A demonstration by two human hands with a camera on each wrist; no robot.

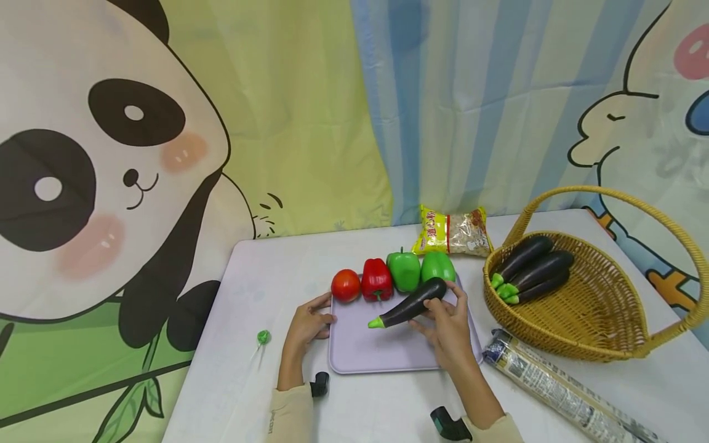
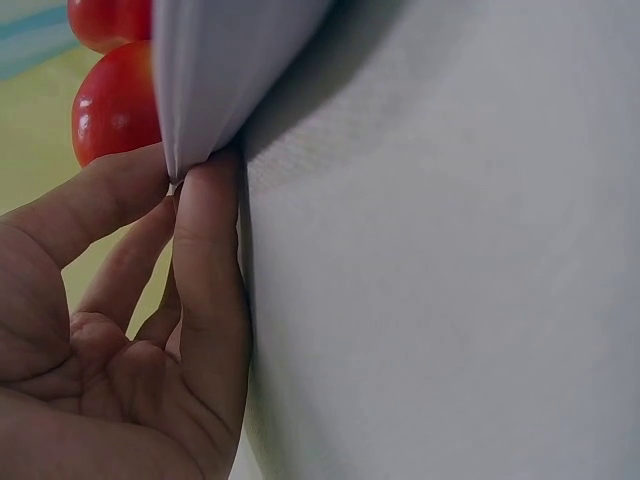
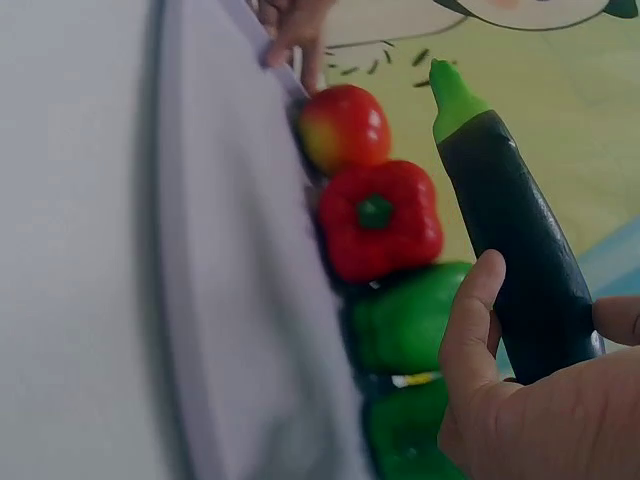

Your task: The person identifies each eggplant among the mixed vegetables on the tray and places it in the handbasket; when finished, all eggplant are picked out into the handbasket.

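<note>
My right hand (image 1: 447,326) holds a dark eggplant (image 1: 412,306) above the lilac tray (image 1: 360,354), its green stem end pointing left. In the right wrist view, thumb and fingers grip the eggplant (image 3: 520,240) near its thick end. At the tray's left edge, my left hand (image 1: 308,323) pinches the rim; the left wrist view shows the tray's corner (image 2: 215,80) between thumb and finger. Along the tray's far side stand a tomato (image 1: 346,286), a red bell pepper (image 1: 376,280) and two green bell peppers, one in the middle (image 1: 404,271) and one at right (image 1: 438,266).
To the right stands a wicker basket (image 1: 604,307) with a tall handle, several eggplants (image 1: 534,267) inside. A rolled, printed plastic-wrapped package (image 1: 559,384) lies before it. Behind the tray is a yellow food packet (image 1: 454,232). A green lollipop (image 1: 263,337) lies at left.
</note>
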